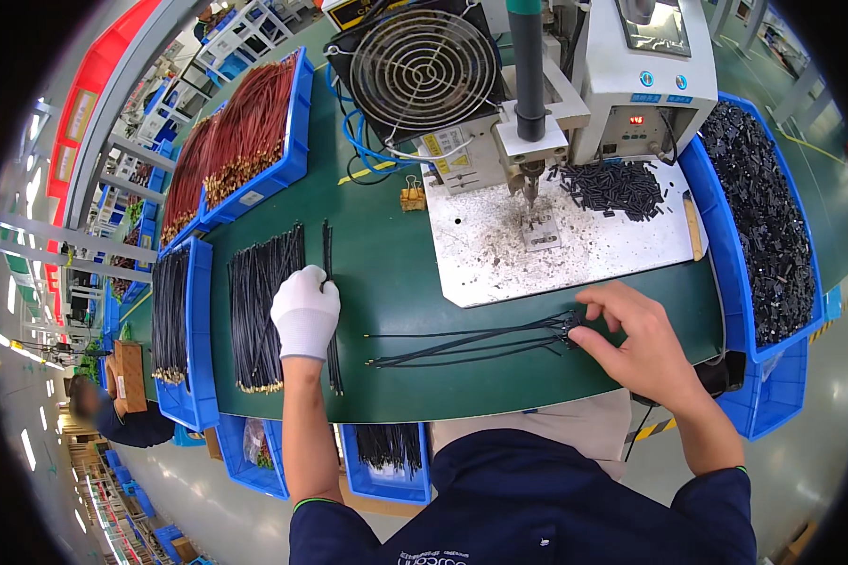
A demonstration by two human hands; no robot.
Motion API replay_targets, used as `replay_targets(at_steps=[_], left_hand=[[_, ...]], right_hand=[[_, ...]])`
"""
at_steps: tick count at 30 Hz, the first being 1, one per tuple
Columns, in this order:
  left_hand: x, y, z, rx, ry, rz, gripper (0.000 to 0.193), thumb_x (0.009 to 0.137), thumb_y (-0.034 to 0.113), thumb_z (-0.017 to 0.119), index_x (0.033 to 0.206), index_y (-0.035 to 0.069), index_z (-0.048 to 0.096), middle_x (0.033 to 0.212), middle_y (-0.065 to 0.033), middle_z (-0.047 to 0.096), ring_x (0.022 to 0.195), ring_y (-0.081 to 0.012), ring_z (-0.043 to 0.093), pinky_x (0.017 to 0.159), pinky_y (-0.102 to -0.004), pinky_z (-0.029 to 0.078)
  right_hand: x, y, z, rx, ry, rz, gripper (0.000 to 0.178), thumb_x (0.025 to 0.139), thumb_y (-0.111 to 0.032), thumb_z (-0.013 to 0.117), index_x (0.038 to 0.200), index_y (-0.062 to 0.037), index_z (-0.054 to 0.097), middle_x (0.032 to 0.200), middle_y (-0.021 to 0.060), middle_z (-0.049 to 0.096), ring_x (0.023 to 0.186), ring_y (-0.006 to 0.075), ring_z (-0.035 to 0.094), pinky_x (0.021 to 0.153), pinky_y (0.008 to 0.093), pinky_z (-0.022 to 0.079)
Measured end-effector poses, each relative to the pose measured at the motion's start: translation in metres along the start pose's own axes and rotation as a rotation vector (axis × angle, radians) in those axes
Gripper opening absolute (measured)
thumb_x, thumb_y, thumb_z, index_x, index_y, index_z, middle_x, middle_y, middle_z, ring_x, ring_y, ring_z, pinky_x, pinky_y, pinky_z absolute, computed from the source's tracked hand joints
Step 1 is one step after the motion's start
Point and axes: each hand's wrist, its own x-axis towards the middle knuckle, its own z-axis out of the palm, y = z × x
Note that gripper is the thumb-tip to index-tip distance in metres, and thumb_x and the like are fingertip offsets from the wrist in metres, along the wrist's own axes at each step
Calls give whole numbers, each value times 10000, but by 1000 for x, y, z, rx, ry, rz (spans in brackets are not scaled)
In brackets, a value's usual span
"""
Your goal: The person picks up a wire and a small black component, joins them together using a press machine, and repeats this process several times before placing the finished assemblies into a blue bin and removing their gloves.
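Note:
My left hand, in a white glove, has its fingers curled and pressed on a narrow strip of black cables. Close on its left lies a wide row of black cables with brass-coloured ends. A loose bunch of black cables lies crosswise on the green table to the right. Bare and spread, my right hand is at that bunch's right end, with thumb and forefinger apart around the dark cable ends. Whether the thumb touches them is hard to tell.
Beyond the hands stands a press machine on a white plate, with a fan and a pile of black tubes. Blue bins hold red cables, black cables and small black parts. A binder clip lies nearby.

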Motion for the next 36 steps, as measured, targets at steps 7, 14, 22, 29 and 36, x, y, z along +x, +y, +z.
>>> replay_targets(at_steps=[7, 14, 22, 29, 36], left_hand=[[9, -16, -1, -195, -13, 4, 178, 964, 109, 701, 1091, 36, 803, 952, -225, 811, 928, -445, 791, 871, -507, 635], [6, -21, -33, -434, -39, 89, 291, 986, 27, 674, 1257, -30, 763, 1001, -223, 811, 908, -362, 804, 868, -432, 627], [15, -5, -52, -134, -22, 110, 213, 989, 90, 714, 1171, 50, 818, 1036, -189, 832, 966, -364, 820, 882, -445, 635], [11, 0, -55, -273, -44, 114, 287, 955, 26, 715, 1220, -50, 797, 966, -178, 815, 846, -254, 784, 833, -369, 612], [-37, 108, -108, -690, -258, 502, 284, 908, -39, 680, 1182, -50, 751, 910, -138, 683, 763, -236, 688, 742, -345, 564]], right_hand=[[-3, 0, 6, -4, -1, -74, 316, 967, -144, 872, 1225, -10, 747, 1042, 116, 755, 845, 302, 722, 728, 409, 588], [7, -7, 0, 17, 23, -81, 314, 967, -138, 874, 1218, 1, 747, 1077, 135, 763, 877, 313, 742, 771, 409, 611], [24, -15, 4, 74, 58, -150, 315, 962, -111, 867, 1224, 9, 740, 1120, 141, 761, 859, 312, 739, 770, 410, 610], [24, -9, 7, 107, 44, -146, 296, 974, -122, 858, 1215, 9, 746, 1087, 139, 763, 831, 291, 726, 756, 399, 601], [50, -16, 29, 501, -25, -13, 254, 1015, -119, 871, 1215, 24, 807, 1053, 47, 798, 864, 96, 698, 767, 274, 545]])
